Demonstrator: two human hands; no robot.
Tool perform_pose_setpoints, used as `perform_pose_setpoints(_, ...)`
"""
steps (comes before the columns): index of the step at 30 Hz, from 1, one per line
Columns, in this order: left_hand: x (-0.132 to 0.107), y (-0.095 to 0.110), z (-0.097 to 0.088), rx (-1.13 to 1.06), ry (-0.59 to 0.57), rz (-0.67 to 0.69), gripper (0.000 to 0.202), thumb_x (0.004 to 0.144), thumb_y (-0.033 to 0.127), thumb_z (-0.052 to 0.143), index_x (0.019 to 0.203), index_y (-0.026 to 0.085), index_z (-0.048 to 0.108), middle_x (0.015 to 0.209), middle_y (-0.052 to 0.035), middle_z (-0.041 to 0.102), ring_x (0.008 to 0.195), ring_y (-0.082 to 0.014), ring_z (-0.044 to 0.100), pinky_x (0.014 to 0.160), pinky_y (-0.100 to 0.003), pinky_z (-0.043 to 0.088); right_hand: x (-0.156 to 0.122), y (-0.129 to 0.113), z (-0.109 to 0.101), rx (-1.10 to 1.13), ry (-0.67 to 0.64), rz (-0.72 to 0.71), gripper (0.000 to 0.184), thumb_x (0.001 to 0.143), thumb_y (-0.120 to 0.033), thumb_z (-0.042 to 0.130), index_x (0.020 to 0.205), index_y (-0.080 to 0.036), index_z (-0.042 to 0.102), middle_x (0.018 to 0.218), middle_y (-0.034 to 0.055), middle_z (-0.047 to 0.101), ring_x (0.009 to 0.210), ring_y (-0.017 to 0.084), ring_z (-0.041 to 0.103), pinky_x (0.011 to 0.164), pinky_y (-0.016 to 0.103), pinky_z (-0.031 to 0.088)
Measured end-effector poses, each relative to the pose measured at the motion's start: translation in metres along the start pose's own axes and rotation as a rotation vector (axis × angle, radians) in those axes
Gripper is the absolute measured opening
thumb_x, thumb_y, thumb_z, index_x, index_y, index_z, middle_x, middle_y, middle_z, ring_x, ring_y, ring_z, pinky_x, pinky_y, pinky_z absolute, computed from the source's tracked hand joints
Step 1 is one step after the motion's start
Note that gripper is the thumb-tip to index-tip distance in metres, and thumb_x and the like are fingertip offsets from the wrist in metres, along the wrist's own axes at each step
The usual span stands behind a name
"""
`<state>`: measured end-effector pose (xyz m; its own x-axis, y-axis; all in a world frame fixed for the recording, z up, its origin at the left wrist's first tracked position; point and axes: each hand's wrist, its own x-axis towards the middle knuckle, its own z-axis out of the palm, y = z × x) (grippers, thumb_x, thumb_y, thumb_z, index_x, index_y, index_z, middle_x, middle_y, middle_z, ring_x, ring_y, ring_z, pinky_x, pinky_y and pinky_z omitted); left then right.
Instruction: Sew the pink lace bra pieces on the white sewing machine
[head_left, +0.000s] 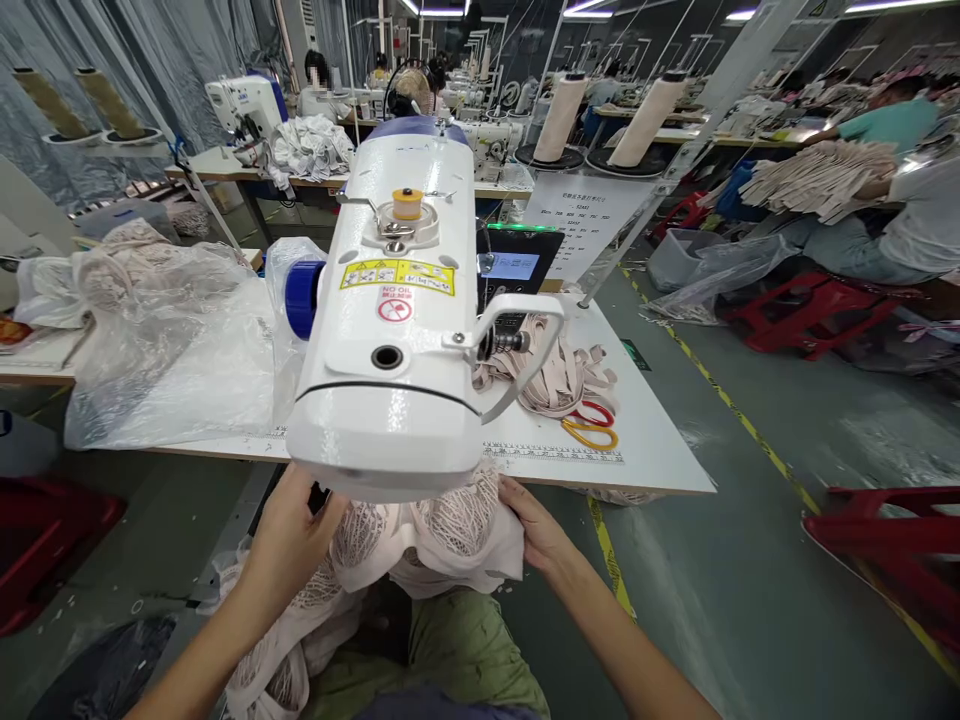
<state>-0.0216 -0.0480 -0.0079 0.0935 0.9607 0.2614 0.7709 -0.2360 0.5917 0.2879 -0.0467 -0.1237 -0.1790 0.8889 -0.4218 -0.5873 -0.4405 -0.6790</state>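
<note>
The left hand (289, 535) and the right hand (536, 530) both grasp a pale lace garment (442, 535) at the near edge of the table (660, 450); the left clasps its left side with fingers curled in, the right pinches its right edge between thumb and fingers; the garment lies under the head of the white sewing machine (397, 320), which hides the needle and most of the cloth beneath it; more of the lace hangs down over the person's green lap.

To the left of the machine sits a clear plastic bag (165, 350) of pale fabric, close against a blue handwheel (302, 297); to the right lies a heap of beige straps (559, 375), with scissors (592, 425), one pair red and one yellow, touching its near side; behind the straps stands a small screen (514, 265); two thread cones (604, 120) rise on a stand beyond it; a ruler strip runs along the table's front edge; across the aisle, marked by a yellow line, another person sits by red stools.
</note>
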Motion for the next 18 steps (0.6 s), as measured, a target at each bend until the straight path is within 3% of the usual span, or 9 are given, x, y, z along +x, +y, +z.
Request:
perform_pose_setpoints(3,-0.020,0.019,-0.008,-0.009,0.035,0.133,0.020,0.095,0.025,0.050,0.113,0.021,0.058,0.110,-0.0108,0.065,0.096,-0.0205,0.066,0.061,-0.022,0.051,-0.012,-0.023,0.008,-0.066,0.085,-0.120,0.031,0.061,-0.038,0.090,0.082,-0.021,0.075,0.076,0.0027,0.075,0.068,0.020,0.068,0.069,0.030,0.054)
perform_pose_setpoints(5,-0.035,0.038,-0.007,-0.065,0.092,0.316,0.024,0.092,0.015,0.053,0.115,0.021,0.055,0.111,-0.0096,0.064,0.109,-0.0200,0.063,0.083,-0.026,0.054,-0.028,-0.034,0.025,-0.159,0.028,-0.205,0.027,0.064,-0.040,0.088,0.078,-0.021,0.075,0.071,0.0012,0.073,0.061,0.017,0.064,0.061,0.026,0.050)
perform_pose_setpoints(7,-0.047,0.057,-0.001,-0.110,0.093,0.536,0.037,0.086,0.009,0.058,0.121,0.019,0.052,0.117,-0.0118,0.064,0.118,-0.0223,0.059,0.097,-0.032,0.052,-0.048,-0.038,0.052,-0.350,-0.205,-0.261,0.022,0.072,-0.041,0.083,0.075,-0.021,0.076,0.068,0.0004,0.071,0.059,0.015,0.061,0.058,0.023,0.046)
perform_pose_setpoints(9,-0.054,0.069,0.007,-0.108,0.014,0.657,0.053,0.083,0.020,0.066,0.131,0.014,0.046,0.124,-0.0167,0.063,0.123,-0.0288,0.057,0.102,-0.041,0.050,-0.067,-0.037,0.081,-0.634,-0.566,-0.265,0.020,0.082,-0.038,0.075,0.077,-0.019,0.076,0.068,0.0010,0.068,0.062,0.014,0.060,0.060,0.023,0.044)
perform_pose_setpoints(11,-0.055,0.072,0.014,-0.119,-0.195,0.538,0.057,0.078,0.035,0.073,0.128,0.014,0.052,0.111,-0.0134,0.070,0.104,-0.0285,0.066,0.087,-0.038,0.055,-0.080,-0.032,0.104,-0.885,-0.757,-0.289,0.025,0.092,-0.033,0.063,0.077,-0.017,0.075,0.067,0.0010,0.065,0.062,0.012,0.058,0.060,0.022,0.040)
perform_pose_setpoints(12,-0.054,0.069,0.016,-0.146,-0.334,0.390,0.047,0.078,0.039,0.072,0.117,0.017,0.059,0.096,-0.0081,0.073,0.087,-0.0245,0.069,0.074,-0.033,0.056,-0.082,-0.029,0.111,-0.969,-0.756,-0.317,0.028,0.095,-0.032,0.058,0.077,-0.016,0.074,0.066,0.0006,0.064,0.061,0.011,0.056,0.059,0.021,0.038)
perform_pose_setpoints(14,-0.048,0.057,0.017,-0.215,-0.535,0.058,0.020,0.084,0.040,0.064,0.085,0.020,0.063,0.068,0.0011,0.065,0.060,-0.0160,0.061,0.052,-0.024,0.045,-0.078,-0.025,0.117,-1.054,-0.612,-0.372,0.031,0.096,-0.031,0.055,0.075,-0.016,0.072,0.063,-0.0006,0.061,0.058,0.010,0.053,0.057,0.021,0.034)
perform_pose_setpoints(16,-0.038,0.043,0.015,-0.247,-0.534,-0.150,0.031,0.091,0.041,0.054,0.069,0.020,0.057,0.059,0.0024,0.056,0.055,-0.0137,0.054,0.049,-0.023,0.037,-0.065,-0.023,0.115,-1.088,-0.433,-0.374,0.028,0.093,-0.032,0.058,0.073,-0.016,0.071,0.061,-0.0017,0.059,0.056,0.010,0.050,0.054,0.022,0.031)
perform_pose_setpoints(18,-0.027,0.031,0.015,-0.240,-0.400,-0.233,0.036,0.091,0.045,0.052,0.065,0.020,0.055,0.056,0.0023,0.052,0.054,-0.0138,0.051,0.050,-0.023,0.035,-0.048,-0.022,0.111,-1.125,-0.299,-0.352,0.030,0.089,-0.034,0.062,0.067,-0.016,0.067,0.057,-0.0027,0.055,0.054,0.010,0.047,0.052,0.022,0.030)
